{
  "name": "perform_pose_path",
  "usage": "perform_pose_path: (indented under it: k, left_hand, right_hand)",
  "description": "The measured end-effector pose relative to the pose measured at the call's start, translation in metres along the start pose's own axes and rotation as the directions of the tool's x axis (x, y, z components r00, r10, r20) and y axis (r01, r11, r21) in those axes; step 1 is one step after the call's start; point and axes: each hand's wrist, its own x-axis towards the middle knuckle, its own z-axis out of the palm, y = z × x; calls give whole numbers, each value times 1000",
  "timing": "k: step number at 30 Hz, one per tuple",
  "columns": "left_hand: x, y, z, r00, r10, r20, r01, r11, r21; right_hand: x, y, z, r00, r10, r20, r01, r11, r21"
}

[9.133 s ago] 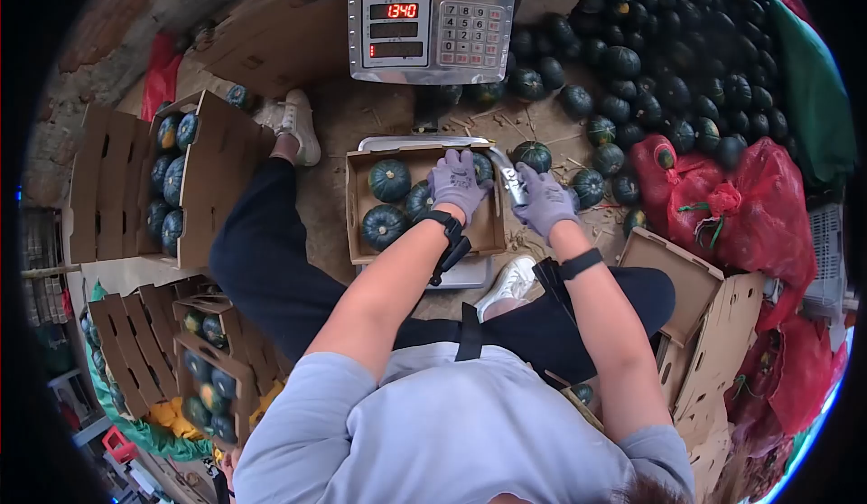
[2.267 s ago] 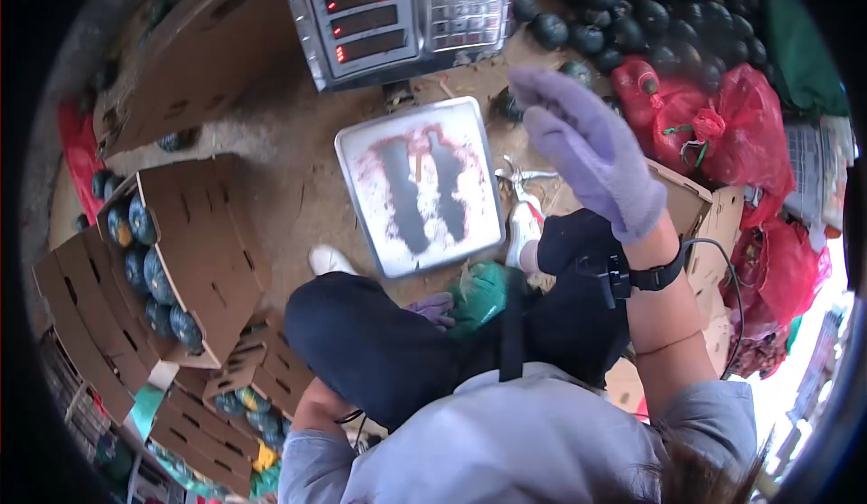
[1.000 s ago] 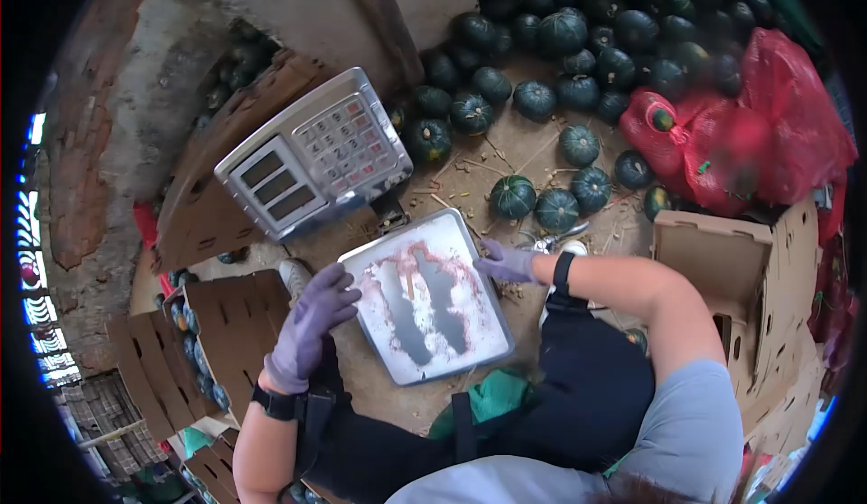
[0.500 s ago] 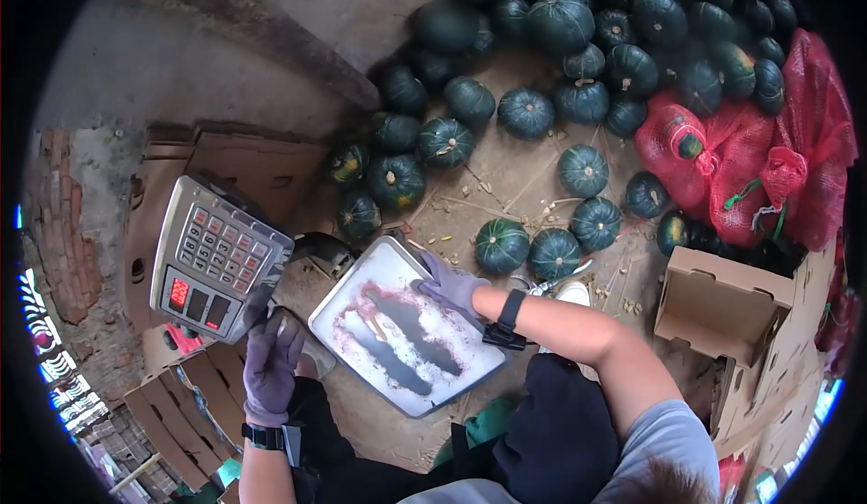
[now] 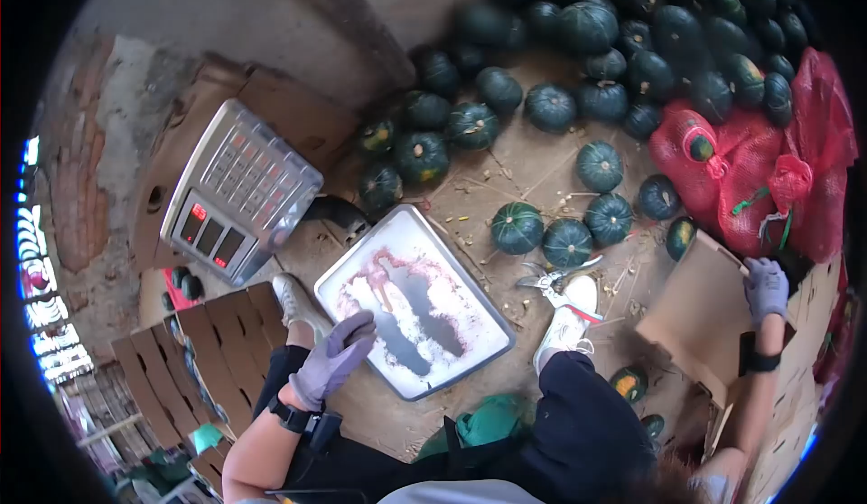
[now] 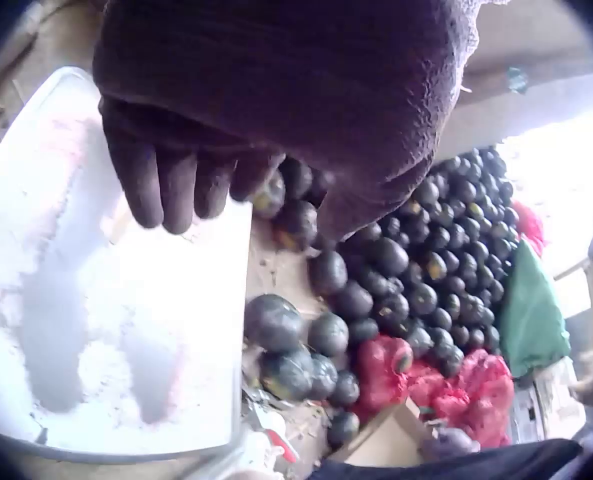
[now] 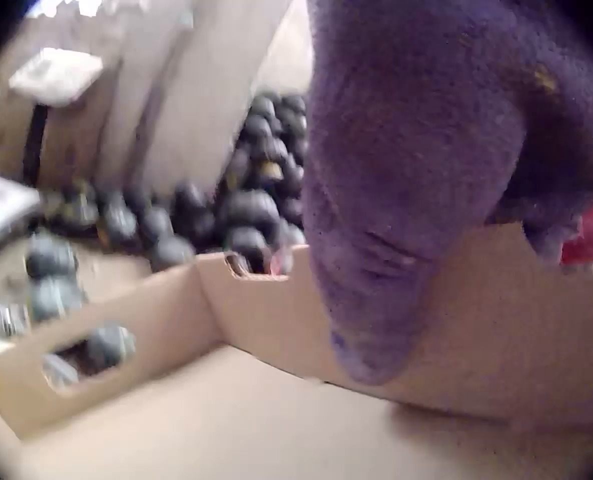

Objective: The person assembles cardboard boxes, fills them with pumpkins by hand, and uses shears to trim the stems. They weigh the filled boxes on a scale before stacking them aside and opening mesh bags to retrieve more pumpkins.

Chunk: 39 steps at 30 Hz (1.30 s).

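My gloved right hand (image 5: 767, 287) grips the rim of a shallow cardboard box (image 5: 691, 310) at the right, which stands tilted. In the right wrist view, the thumb (image 7: 376, 335) lies inside the box wall (image 7: 261, 300), with the other fingers largely hidden behind it. My gloved left hand (image 5: 336, 359) hovers by the left edge of the scale's bare white platform (image 5: 470, 310), holding nothing. Its fingers (image 6: 176, 190) hang loosely bent in the left wrist view. Behind the platform, the scale's keypad and display head (image 5: 242, 192) leans to the left with red digits lit.
Dark green squash (image 5: 599, 166) lie on the floor, heaped at the back right. Red mesh sacks (image 5: 741, 165) sit beyond the box. Metal pruning shears (image 5: 542, 283) lie by a white shoe (image 5: 567, 328). Stacked cartons (image 5: 199, 350) stand left; a green bag (image 5: 488, 423) lies between the legs.
The filled squash box seen earliest is off the scale. My right hand has gone from the platform to the cardboard box, now tilted; my left hand has dropped from the display head toward the platform.
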Motion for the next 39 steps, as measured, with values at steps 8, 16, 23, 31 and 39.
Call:
perform_pose_path:
  k: [8,16,23,31,39]
  left_hand:
    - [-8,-29,71,805,461,-374,-486,874,30]
    - [-1,-188,-34,627,-22,-779,-184,967,-176]
    - [9,-152,-35,368,339,-866,111,909,403]
    - [23,-29,45,548,600,-583,-402,800,446]
    - [69,18,150,798,599,-70,-595,801,73]
  right_hand:
    - [-26,-365,-172,398,-746,-535,893,448,40]
    - [96,-497,-135,866,-147,-478,478,522,706]
    - [161,-525,-130,913,25,-407,277,695,664]
    - [118,-392,-68,627,-731,-269,-698,-680,222]
    - [9,-353,-49,658,-610,-443,-363,-771,523]
